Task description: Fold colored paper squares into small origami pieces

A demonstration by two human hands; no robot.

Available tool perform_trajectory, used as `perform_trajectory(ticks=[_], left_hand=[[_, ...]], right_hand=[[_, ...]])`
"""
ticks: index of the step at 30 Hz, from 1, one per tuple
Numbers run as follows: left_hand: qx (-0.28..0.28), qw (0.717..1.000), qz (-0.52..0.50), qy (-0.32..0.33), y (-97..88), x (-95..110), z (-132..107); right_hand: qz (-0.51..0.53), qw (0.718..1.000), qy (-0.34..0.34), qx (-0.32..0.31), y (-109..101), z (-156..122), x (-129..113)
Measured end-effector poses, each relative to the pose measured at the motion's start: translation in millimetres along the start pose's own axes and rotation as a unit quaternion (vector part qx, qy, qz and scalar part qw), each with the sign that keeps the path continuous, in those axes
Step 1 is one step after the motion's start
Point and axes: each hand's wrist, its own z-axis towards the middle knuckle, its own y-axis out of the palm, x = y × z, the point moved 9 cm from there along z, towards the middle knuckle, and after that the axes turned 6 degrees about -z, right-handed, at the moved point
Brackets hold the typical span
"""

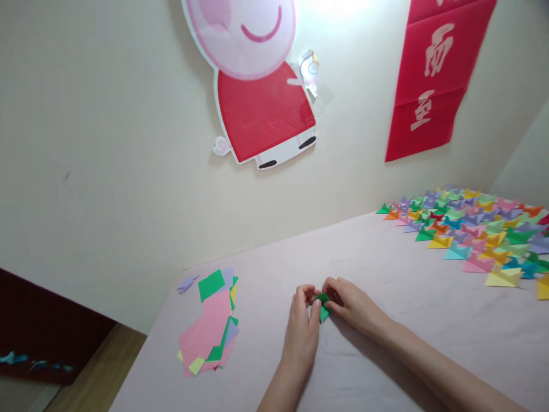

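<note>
A small folded piece of green paper is between my two hands, low over the middle of the table. From the left, my left hand pinches its edge with thumb and fingers. My right hand grips the other side, its thumb and forefinger pressed on the upper part. The fingers hide some of the folds. To the left lies a loose pile of coloured paper sheets, mostly pink with green, purple and yellow ones.
Rows of folded paper figures in many colours cover the table's right back area. A purple folded paper lies by the far left edge. A pink cartoon pig cutout and a red banner hang on the wall behind the table.
</note>
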Motion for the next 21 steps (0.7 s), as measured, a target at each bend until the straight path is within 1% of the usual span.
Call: perform_trajectory(ticks=[2, 4, 6, 8, 9, 10, 14, 16, 18, 21], left_hand=[[0.029, 0.996, -0.077, -0.042, -3.7, -8.2, -2.3], [0.044, 0.978, -0.182, -0.091, -1.3, -18.1, -2.5], [0.024, 0.950, -0.283, -0.132, 9.5, -24.5, -0.9], [-0.004, 0.925, -0.346, -0.159, 21.1, -26.8, 0.1], [-0.010, 0.922, -0.353, -0.159, 24.3, -26.0, 0.3], [-0.009, 0.926, -0.347, -0.149, 24.9, -24.0, 0.3], [0.010, 0.956, -0.283, -0.075, 20.4, -9.8, -2.5], [0.007, 0.959, -0.275, -0.065, 21.1, -6.1, -3.9], [-0.010, 0.946, -0.316, -0.079, 25.2, -6.0, -3.8], [-0.037, 0.907, -0.396, -0.137, 33.4, -10.7, -3.0]], right_hand=[[0.015, 1.000, 0.000, 0.010, 0.2, 2.1, -0.4], [0.033, 0.999, -0.003, 0.015, 0.0, 2.4, -1.8], [0.048, 0.999, -0.008, 0.016, 0.6, 1.3, -4.2], [0.053, 0.998, -0.012, 0.015, 1.7, -0.5, -6.6], [0.051, 0.999, -0.012, 0.017, 2.1, -1.5, -7.5], [0.042, 0.999, -0.014, 0.019, 2.2, -2.4, -8.3], [-0.014, 0.998, -0.045, 0.036, 0.0, -4.7, -13.4], [-0.015, 0.997, -0.063, 0.039, -1.7, -5.4, -15.4], [0.019, 0.997, -0.069, 0.038, -3.9, -5.9, -15.2], [0.081, 0.994, -0.070, 0.030, -6.5, -6.4, -14.4]])
